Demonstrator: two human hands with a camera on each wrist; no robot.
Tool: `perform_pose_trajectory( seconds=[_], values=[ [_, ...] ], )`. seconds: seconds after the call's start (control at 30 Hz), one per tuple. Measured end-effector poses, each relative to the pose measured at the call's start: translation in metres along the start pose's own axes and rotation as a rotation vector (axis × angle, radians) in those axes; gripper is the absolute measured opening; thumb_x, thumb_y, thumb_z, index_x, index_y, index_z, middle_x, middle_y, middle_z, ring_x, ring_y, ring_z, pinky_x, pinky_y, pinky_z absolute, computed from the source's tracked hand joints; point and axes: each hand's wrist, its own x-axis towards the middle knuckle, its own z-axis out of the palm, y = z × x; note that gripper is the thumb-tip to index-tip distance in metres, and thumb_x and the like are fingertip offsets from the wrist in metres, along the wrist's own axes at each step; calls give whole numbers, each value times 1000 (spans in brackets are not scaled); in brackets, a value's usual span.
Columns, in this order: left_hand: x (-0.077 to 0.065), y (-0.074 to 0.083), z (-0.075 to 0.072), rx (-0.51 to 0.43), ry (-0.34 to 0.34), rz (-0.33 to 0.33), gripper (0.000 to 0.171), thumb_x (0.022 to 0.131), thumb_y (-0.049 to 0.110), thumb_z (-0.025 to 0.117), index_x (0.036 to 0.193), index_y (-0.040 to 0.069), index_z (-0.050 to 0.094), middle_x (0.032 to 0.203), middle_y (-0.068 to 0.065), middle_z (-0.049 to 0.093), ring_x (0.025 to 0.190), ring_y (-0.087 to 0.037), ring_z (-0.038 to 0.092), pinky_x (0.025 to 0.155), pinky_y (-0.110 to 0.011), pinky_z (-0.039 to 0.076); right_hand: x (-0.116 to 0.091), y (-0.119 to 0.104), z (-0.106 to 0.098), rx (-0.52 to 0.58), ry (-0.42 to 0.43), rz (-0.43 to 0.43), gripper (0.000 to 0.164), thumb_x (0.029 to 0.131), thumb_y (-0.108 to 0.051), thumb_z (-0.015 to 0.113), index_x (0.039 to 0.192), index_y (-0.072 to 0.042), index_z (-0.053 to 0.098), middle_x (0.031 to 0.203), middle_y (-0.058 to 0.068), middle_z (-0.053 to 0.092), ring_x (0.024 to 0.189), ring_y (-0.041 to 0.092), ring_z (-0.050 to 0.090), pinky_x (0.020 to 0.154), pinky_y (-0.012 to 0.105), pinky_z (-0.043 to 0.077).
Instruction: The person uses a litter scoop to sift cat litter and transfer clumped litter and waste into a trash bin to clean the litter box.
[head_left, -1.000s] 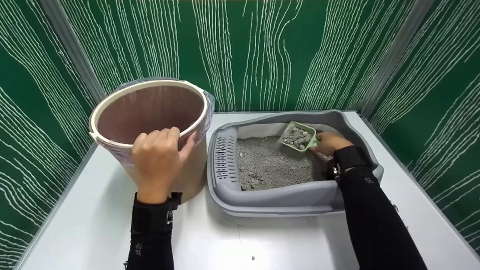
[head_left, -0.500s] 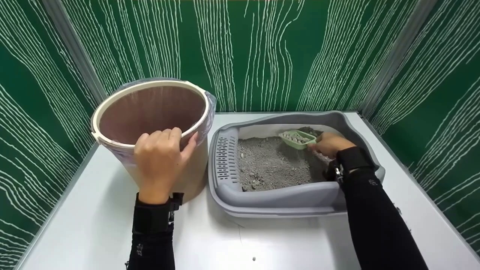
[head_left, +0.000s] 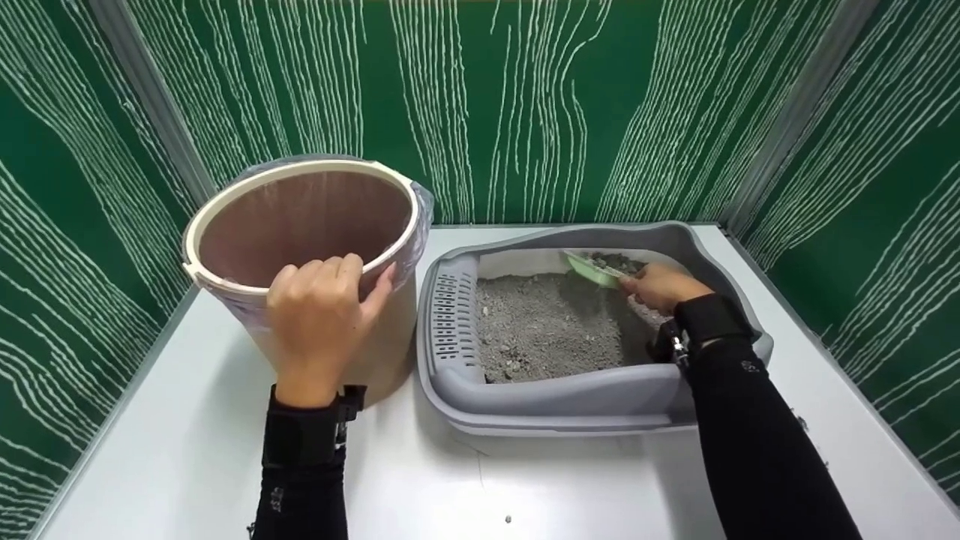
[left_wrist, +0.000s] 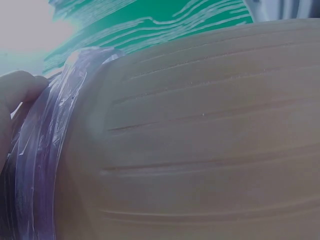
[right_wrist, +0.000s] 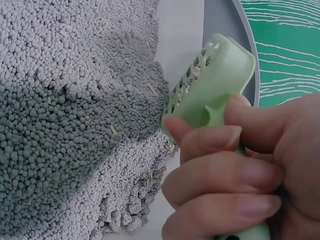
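Note:
My left hand (head_left: 315, 322) grips the near rim of a beige trash bin (head_left: 382, 337), fingers over the rim and thumb along its outside. A clear purplish bin liner (left_wrist: 45, 145) is folded over that rim in the left wrist view. My right hand (head_left: 664, 289) holds a light green litter scoop (head_left: 592, 271) by its handle, inside the grey litter box (head_left: 547, 409). Fingers wrap the handle in the right wrist view, where the slotted scoop (right_wrist: 220, 75) is tilted up on its side with some clumps showing through its slots. Grey cat litter (head_left: 547, 322) lies below it.
A slotted ledge (head_left: 454, 315) runs along the litter box's left side, beside the bin. Darker clumps (head_left: 615, 261) lie at the back of the box. One small pellet (head_left: 508, 519) sits on the white table (head_left: 420, 480). Green panels (head_left: 525, 112) with white lines enclose the table.
The right hand has tilted the scoop from facing up, with clumps showing, to nearly edge-on. The left hand keeps its grip on the bin rim.

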Motion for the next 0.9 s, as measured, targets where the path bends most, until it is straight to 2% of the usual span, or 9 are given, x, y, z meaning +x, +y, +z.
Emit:
perform_pose_trajectory(
  seconds=[0.1, 0.17, 0.23, 0.37, 0.43, 0.53, 0.6, 0.77, 0.9],
  values=[
    [1, 0, -1, -3, 13, -4, 43, 92, 39, 65, 66, 6, 53, 54, -8, 48, 48, -30, 48, 50, -40, 31, -1, -1, 0, 32, 83, -56, 37, 102, -30, 53, 117, 2, 62, 83, 12, 62, 51, 9, 46, 49, 27, 40],
    [2, 0, -1, -5, 13, -4, 43, 92, 39, 65, 66, 6, 54, 54, -8, 48, 48, -30, 48, 50, -40, 31, -1, -1, 1, 73, 131, -82, 49, 98, -24, 60, 140, 0, 50, 104, 24, 63, 54, 11, 49, 50, 28, 43],
    [2, 1, -1, -5, 8, -1, 43, 92, 39, 64, 66, 6, 54, 54, -8, 49, 48, -30, 48, 50, -40, 31, -2, 0, 2, 124, 153, -97, 70, 95, -18, 65, 155, -6, 31, 121, 30, 58, 59, 14, 54, 52, 28, 46],
    [0, 2, 1, -3, -9, 0, 44, 92, 40, 64, 67, 6, 53, 55, -8, 49, 49, -31, 49, 51, -40, 32, -2, 4, 7, 115, 135, -79, 63, 93, -19, 68, 146, 5, 41, 109, 27, 64, 61, 14, 56, 55, 28, 46],
    [-3, 4, 2, 0, -18, 0, 44, 92, 40, 63, 67, 6, 53, 55, -8, 49, 49, -31, 50, 51, -40, 32, -2, 8, 9, 105, 133, -74, 63, 93, -20, 68, 143, 9, 41, 112, 28, 63, 61, 14, 56, 56, 28, 46],
    [-5, 5, 4, 5, -27, -2, 43, 92, 40, 63, 67, 6, 54, 55, -9, 50, 50, -31, 51, 51, -41, 32, -3, 12, 12, 110, 138, -78, 70, 93, -19, 68, 148, 9, 34, 131, 34, 53, 64, 15, 57, 57, 29, 47],
    [-5, 6, 4, 6, -30, -2, 42, 92, 40, 63, 68, 6, 54, 55, -8, 51, 50, -31, 51, 51, -41, 32, -2, 12, 13, 117, 151, -87, 74, 92, -17, 70, 150, 6, 31, 135, 35, 50, 65, 15, 59, 57, 28, 47],
    [-4, 5, 2, 6, -30, -2, 40, 91, 38, 65, 68, 7, 54, 56, -8, 51, 49, -30, 50, 51, -40, 32, -1, 9, 11, 77, 185, -102, 66, 89, -16, 73, 141, 12, 43, 133, 34, 53, 77, 19, 59, 61, 25, 47],
    [-1, 3, -2, 5, -24, -1, 41, 92, 38, 65, 67, 7, 54, 55, -7, 49, 49, -30, 49, 51, -40, 31, -2, 2, 9, 52, 203, -66, 55, 90, -19, 73, 131, 12, 55, 136, 31, 53, 85, 27, 60, 69, 31, 46]
  ],
)
